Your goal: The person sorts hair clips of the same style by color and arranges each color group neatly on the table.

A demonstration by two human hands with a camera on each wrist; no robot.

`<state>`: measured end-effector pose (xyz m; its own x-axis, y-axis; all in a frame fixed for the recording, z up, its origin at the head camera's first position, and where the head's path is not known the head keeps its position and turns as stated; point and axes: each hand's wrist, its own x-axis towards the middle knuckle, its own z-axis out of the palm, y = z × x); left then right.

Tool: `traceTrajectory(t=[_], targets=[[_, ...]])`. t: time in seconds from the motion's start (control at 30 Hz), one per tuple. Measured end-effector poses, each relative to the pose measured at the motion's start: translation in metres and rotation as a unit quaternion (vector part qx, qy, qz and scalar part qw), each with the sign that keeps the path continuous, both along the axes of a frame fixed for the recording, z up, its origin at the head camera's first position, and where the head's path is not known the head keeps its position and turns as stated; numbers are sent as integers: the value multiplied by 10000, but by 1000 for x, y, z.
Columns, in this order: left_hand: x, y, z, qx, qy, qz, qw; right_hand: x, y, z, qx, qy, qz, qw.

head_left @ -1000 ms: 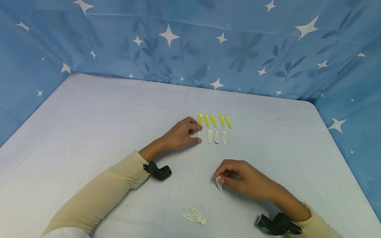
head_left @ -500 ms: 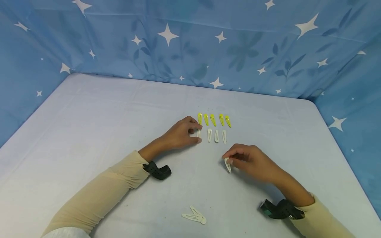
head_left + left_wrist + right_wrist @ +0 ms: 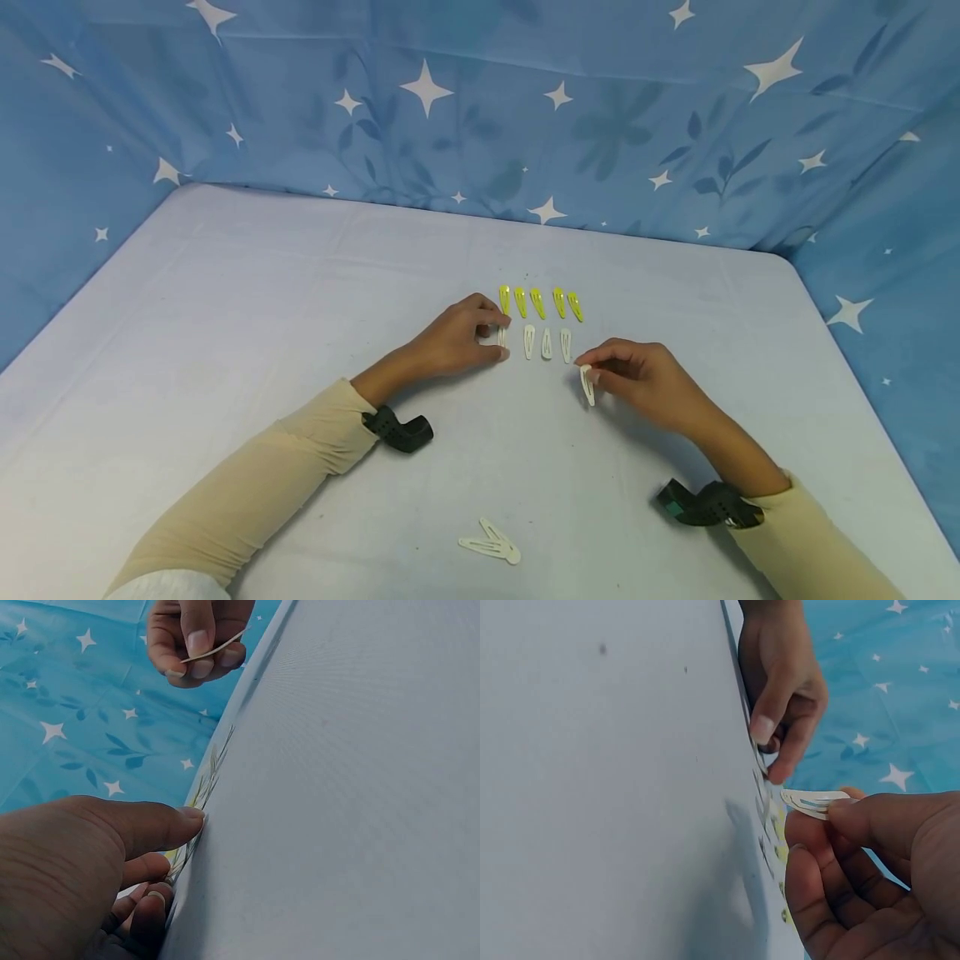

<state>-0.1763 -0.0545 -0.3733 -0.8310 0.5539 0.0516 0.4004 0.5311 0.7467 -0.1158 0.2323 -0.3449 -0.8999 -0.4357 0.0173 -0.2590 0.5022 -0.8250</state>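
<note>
In the head view my right hand (image 3: 651, 382) pinches a white snap hair clip (image 3: 587, 388) between thumb and fingertips, just above the table. The right wrist view shows that clip (image 3: 810, 801) side-on, its rounded end under the thumb. My left hand (image 3: 459, 337) has thumb and forefinger at the two ends of another white hair clip (image 3: 502, 336), leftmost in a row on the table; the fingers partly hide it. Three more white clips (image 3: 546, 343) lie to its right, close to my right fingertips. Behind them runs a row of several yellow hair clips (image 3: 536, 303).
Two white hair clips (image 3: 491, 546) lie overlapping in a V near the front of the white-covered table (image 3: 360, 517). A blue curtain with stars (image 3: 480, 117) hangs along the back and sides. Each wrist carries a black camera (image 3: 401, 429).
My right hand has moved away from me and slightly right, carrying the white hair clip up to the right end of the white row. The left hand stays where it was.
</note>
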Motion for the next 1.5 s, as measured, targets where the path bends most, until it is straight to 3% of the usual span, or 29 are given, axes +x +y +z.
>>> traceTrajectory(t=[0.73,1.03,1.5], targets=[[1,1,1,5,-32,-28,10000,-36,3,-7,364,138,-623,9973],[1,-1,1,24,-35,-41,10000,-42,2,-9,500,149,-892,9947],[1,-1,2,32,-22,-46,10000,-49,2,-11,843,-45,-945,9919]])
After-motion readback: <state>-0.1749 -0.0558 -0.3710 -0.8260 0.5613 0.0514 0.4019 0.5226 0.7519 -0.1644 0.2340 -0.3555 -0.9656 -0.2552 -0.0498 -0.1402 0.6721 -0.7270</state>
